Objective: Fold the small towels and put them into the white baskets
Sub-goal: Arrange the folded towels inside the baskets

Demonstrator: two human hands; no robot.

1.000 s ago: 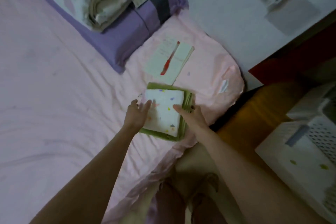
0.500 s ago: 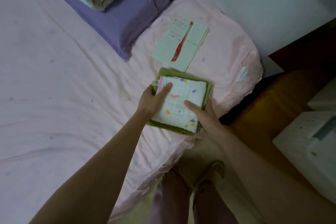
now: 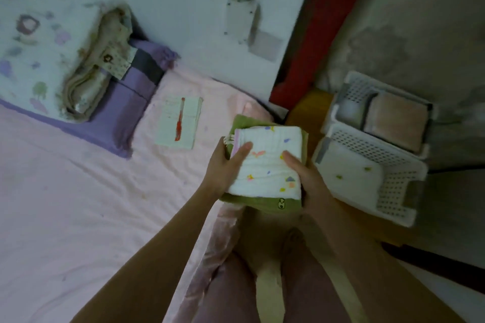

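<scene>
A stack of folded small towels is lifted off the pink bed: a white towel with coloured prints (image 3: 267, 162) on top, a green towel (image 3: 262, 203) under it. My left hand (image 3: 225, 165) grips the stack's left side, thumb on top. My right hand (image 3: 307, 178) grips its right side. Two white perforated baskets stand on the floor to the right. The near basket (image 3: 393, 183) holds a white printed towel (image 3: 351, 178). The far basket (image 3: 357, 84) holds a pink towel (image 3: 396, 118).
A notepad with a red pen (image 3: 179, 122) lies on the pink bed sheet (image 3: 78, 204). A purple pillow (image 3: 115, 110) with folded bedding (image 3: 86, 81) sits at the back left. My legs and feet (image 3: 273, 270) are below the stack, by the bed's edge.
Both hands have lifted the towel stack off the bed and carried it right, toward the baskets. The view has swung right, bringing both baskets into sight.
</scene>
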